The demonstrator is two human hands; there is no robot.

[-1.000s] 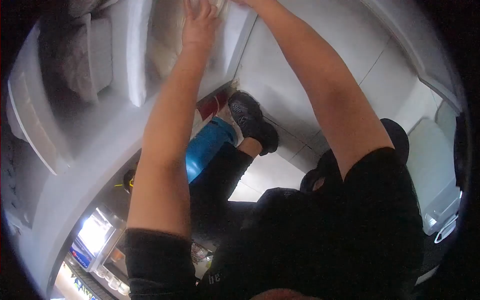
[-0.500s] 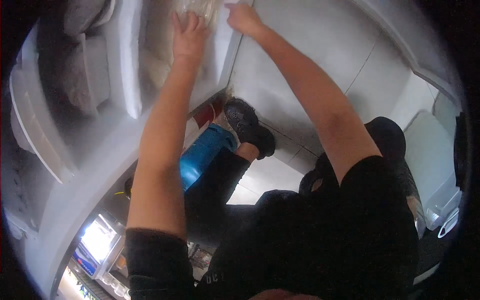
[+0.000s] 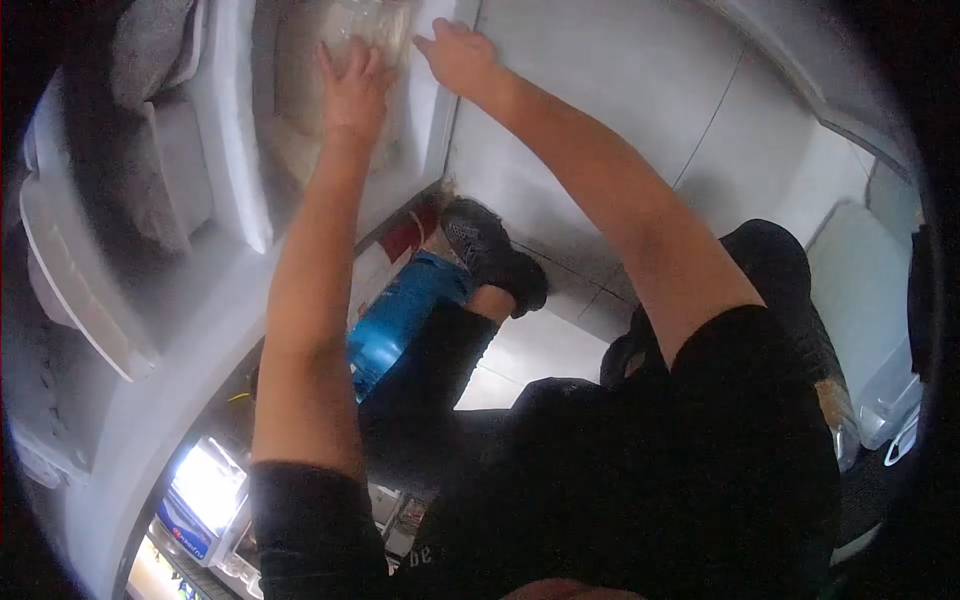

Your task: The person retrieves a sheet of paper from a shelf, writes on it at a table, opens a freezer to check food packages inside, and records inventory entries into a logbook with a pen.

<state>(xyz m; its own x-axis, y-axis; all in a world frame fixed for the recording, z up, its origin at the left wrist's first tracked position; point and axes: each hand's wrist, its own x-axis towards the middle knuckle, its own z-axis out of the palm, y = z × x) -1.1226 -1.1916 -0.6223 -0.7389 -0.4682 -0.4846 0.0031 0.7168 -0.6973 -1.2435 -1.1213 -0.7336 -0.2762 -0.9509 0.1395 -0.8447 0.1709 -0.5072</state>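
My left hand [image 3: 355, 92] is at the upper left with its fingers spread, on or just over a clear, pale wrapped item [image 3: 365, 22] inside a white frosty compartment [image 3: 432, 105]. To its right, my right hand [image 3: 458, 58] is at the compartment's outer edge. Its thumb or index finger points toward the wrapped item, and the other fingers are curled in; whether they hold anything is hidden.
White frosted shelves [image 3: 240, 130] and trays [image 3: 75, 270] curve down the left. A blue cylinder [image 3: 400, 320] stands beside my shoe [image 3: 475, 232]. Pale floor tiles [image 3: 600, 80] lie to the right, and a clear plastic container [image 3: 885, 400] is at the far right.
Both hands have come down and left in view. The right hand, cut off by the top edge before, now shows whole. The wrapped item shows more as the view shifted.
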